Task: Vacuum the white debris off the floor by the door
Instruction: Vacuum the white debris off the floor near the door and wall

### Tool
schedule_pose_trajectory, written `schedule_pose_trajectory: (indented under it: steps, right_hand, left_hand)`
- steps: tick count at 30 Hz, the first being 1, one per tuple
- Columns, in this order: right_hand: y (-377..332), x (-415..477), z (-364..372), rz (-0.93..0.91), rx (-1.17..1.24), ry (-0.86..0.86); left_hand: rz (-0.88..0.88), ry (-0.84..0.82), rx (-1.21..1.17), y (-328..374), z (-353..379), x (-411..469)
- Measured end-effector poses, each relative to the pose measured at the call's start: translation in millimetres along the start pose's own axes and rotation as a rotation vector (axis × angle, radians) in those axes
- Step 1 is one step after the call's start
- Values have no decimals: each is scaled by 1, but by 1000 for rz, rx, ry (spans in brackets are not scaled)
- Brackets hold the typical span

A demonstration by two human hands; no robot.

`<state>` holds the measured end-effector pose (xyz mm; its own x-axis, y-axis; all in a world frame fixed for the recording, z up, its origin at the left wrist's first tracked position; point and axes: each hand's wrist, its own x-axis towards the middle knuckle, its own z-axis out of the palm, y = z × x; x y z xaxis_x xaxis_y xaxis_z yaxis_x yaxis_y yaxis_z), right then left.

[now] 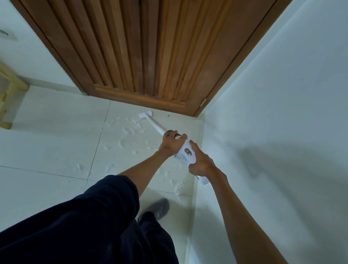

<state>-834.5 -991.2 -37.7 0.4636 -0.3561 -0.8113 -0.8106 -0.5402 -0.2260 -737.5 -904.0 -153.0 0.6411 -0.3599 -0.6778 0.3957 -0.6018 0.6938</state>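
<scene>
While both hands clasp the white stick vacuum (182,157), its long axis runs away from them, forward and to the left, ending at the floor nozzle (145,114). The nozzle rests ahead of the left hand, just short of the bottom edge of the wooden door (157,42). The left hand (170,141) is the forward one, fingers curled round the neck where tube meets body. The right hand (200,164) wraps the handle just behind it. The white debris (128,129) lies mostly left of the tube and the left hand, with more trailing back under and behind both hands. It looks like small, light, fluffy flakes and clumps, loosely scattered on the pale tile floor (34,154). The next sweep, I judge, needs the nozzle drawn leftward and back toward the hands.
</scene>
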Motion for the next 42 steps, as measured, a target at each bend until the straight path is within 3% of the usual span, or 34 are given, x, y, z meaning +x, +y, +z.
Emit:
schedule_pose_trajectory:
  steps: [8,17,28,34,42]
  right_hand:
    - [-19,6,-1,-181,-25,-12]
    - [11,6,-19,-146,-76,21]
    - [60,-6,-31,-44,36,31]
    - [63,-7,-31,-80,50,22]
    - [34,3,-22,-143,18,0]
  left_hand:
    - [-25,94,-54,-8,-18,22]
    - [6,20,-26,13,11,16]
    - [9,-63,46,26,65,3]
    - [59,-60,60,25,64,8]
    - [53,60,8,16,35,16]
